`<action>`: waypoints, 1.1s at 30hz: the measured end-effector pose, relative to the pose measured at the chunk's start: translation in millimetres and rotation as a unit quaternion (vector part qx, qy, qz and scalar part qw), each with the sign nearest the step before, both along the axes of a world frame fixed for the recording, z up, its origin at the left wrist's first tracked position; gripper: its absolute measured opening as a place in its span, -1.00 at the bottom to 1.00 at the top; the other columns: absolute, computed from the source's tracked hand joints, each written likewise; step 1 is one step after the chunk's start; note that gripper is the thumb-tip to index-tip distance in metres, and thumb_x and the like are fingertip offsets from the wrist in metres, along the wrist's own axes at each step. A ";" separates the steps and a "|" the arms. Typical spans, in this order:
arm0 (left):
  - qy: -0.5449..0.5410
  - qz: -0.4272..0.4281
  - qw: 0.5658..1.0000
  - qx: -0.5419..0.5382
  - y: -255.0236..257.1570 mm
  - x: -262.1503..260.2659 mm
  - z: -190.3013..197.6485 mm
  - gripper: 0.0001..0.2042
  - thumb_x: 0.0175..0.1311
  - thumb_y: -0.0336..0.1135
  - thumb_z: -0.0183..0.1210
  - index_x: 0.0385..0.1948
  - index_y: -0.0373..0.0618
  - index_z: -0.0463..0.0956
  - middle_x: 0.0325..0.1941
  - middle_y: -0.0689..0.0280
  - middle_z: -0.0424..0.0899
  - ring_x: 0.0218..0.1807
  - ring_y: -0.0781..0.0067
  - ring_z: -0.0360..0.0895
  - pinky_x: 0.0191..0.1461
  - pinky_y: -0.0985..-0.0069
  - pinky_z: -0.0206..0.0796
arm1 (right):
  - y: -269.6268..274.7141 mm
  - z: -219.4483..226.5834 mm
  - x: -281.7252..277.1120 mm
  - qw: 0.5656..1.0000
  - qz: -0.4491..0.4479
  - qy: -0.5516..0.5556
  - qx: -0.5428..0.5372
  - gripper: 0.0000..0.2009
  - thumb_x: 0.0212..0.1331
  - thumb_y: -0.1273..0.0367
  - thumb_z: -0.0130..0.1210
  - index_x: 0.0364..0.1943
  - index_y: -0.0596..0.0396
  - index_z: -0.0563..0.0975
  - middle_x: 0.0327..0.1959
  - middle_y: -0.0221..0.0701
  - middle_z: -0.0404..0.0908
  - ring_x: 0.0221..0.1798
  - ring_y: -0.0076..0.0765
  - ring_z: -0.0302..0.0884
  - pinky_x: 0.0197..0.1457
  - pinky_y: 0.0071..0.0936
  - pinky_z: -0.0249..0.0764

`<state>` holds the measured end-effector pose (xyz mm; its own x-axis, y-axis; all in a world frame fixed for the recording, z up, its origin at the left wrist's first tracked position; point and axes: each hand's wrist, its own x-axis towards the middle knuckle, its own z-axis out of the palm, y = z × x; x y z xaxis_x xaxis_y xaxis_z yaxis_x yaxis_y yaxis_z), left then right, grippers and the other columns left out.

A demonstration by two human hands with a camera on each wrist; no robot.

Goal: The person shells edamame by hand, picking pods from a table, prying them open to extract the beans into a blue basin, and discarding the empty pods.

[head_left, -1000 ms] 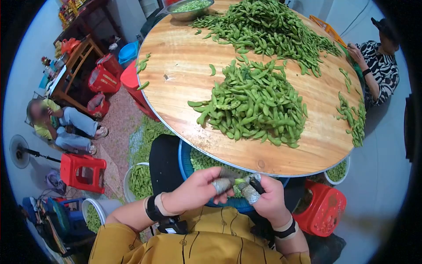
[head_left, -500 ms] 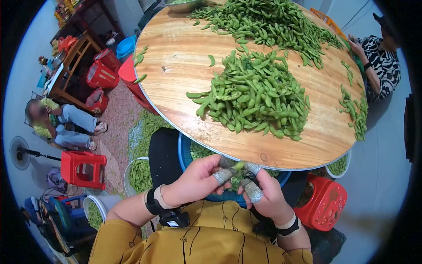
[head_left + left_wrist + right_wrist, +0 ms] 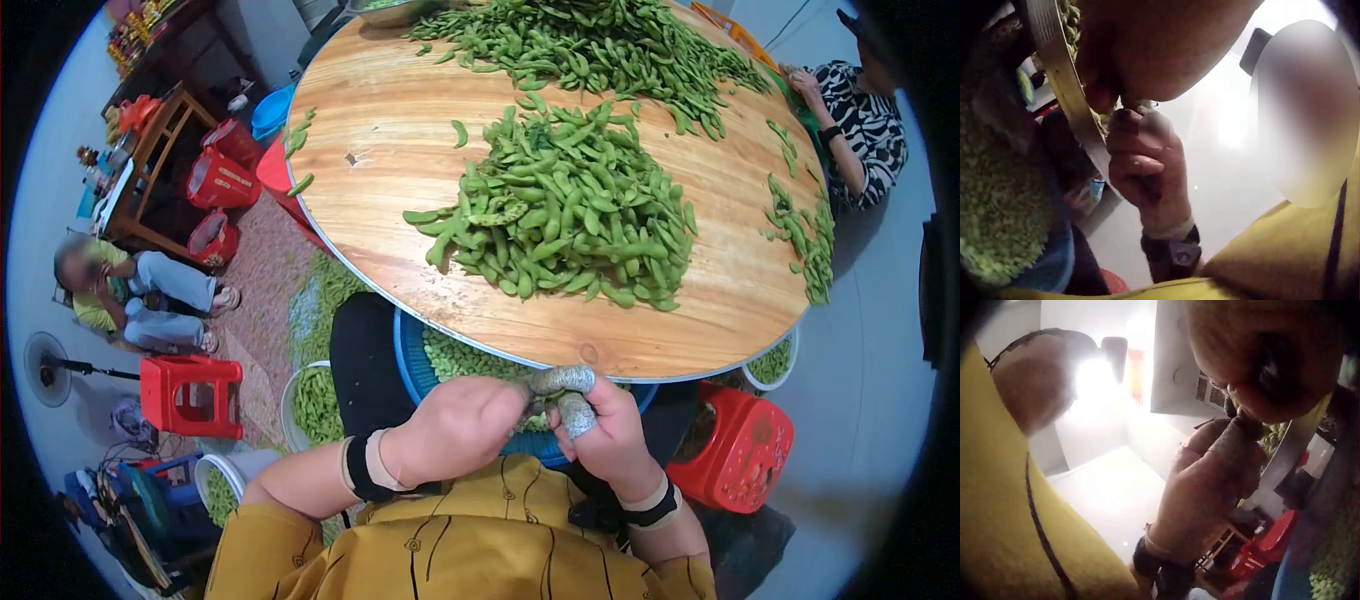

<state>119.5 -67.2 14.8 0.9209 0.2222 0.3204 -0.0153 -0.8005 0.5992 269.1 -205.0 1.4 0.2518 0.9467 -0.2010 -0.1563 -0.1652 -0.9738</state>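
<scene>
1. Head view showed the left hand (image 3: 455, 428) and the right hand (image 3: 600, 440) pressed together just below the table edge, fingers curled inward; the right hand's taped fingertips (image 3: 575, 412) were bent over. A pod may have been pinched between them, but whether either hand held anything could not be told.
2. Directly under the hands sat a blue basin (image 3: 408, 352) filled with shelled beans (image 3: 455, 358).
3. Beyond it the round wooden table (image 3: 390, 190) carried two large heaps of pods: the near heap (image 3: 560, 215) and the far heap (image 3: 600, 50).
4. A smaller strip of pods (image 3: 805, 240) lay at the table's right side.
5. Two white buckets (image 3: 300, 400) with green pods stood on the floor at left.
6. Two red stools (image 3: 190, 395) showed, one on each side.
</scene>
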 end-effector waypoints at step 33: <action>0.176 -0.067 0.626 -0.757 11.3 0.5 10.6 -0.74 0.28 -0.23 0.16 -0.25 -0.28 0.48 -0.68 0.35 0.46 -0.74 0.60 0.33 -0.69 0.65 0.08 | -4.1 29.7 13.1 0.939 0.092 0.325 -0.065 -0.67 0.29 0.44 -0.11 0.14 0.05 0.38 -0.56 -0.54 0.37 -0.70 -0.69 0.18 -0.67 -0.69 0.23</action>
<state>120.0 -55.9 25.3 0.9179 -0.0611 -0.3922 0.3249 0.6831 0.6540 282.2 -209.0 31.0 -0.1294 0.9191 -0.3722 -0.6674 -0.3583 -0.6528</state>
